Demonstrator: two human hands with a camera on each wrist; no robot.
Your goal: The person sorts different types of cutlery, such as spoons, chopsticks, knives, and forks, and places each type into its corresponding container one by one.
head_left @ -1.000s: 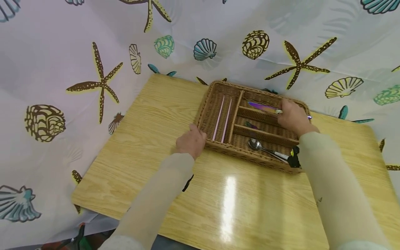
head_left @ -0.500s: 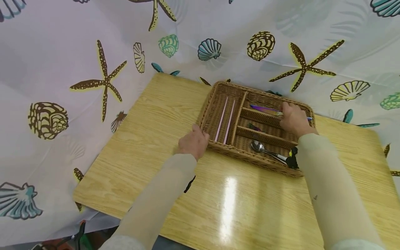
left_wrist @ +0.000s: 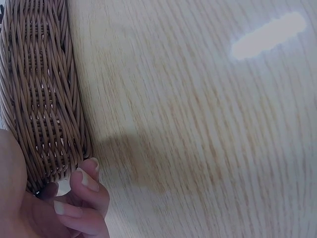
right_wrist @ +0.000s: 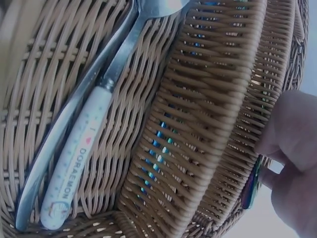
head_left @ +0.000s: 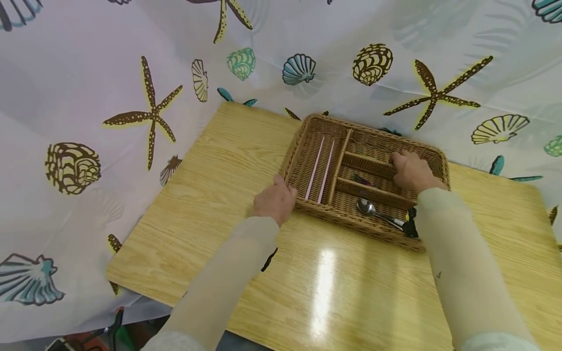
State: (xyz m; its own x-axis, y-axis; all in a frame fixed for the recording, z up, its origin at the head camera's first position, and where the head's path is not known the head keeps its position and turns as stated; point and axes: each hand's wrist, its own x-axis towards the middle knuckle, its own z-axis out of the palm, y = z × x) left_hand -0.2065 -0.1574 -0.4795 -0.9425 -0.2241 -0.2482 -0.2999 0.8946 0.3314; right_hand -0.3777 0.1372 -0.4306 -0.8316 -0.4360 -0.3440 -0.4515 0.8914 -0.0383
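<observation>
A brown wicker cutlery tray (head_left: 303, 204) stands on the table. At its front left corner my left hand (head_left: 275, 199) grips the rim, with fingers curled around the wicker (left_wrist: 47, 109). My right hand (head_left: 412, 170) reaches down into the back compartment. In the right wrist view its thumb and finger pinch the end of an iridescent knife (right_wrist: 251, 186); the blade is hidden behind the divider. Two pink chopsticks (head_left: 315, 168) lie in the left compartment. A dark iridescent utensil (head_left: 363, 181) lies in the middle one. The front one holds a spoon (right_wrist: 81, 148) beside a metal handle (right_wrist: 59, 124).
The wooden table (head_left: 210, 195) extends around the tray. Behind it hangs a white curtain (head_left: 263, 29) printed with shells and starfish. Wicker dividers (head_left: 373, 192) separate the compartments. A black object (head_left: 410, 224) shows beside the right forearm, over the tray's front right corner.
My right hand has lowered the knife into the back compartment, and its blade no longer shows in the head view. The left hand stays on the tray corner. The head view has shifted slightly.
</observation>
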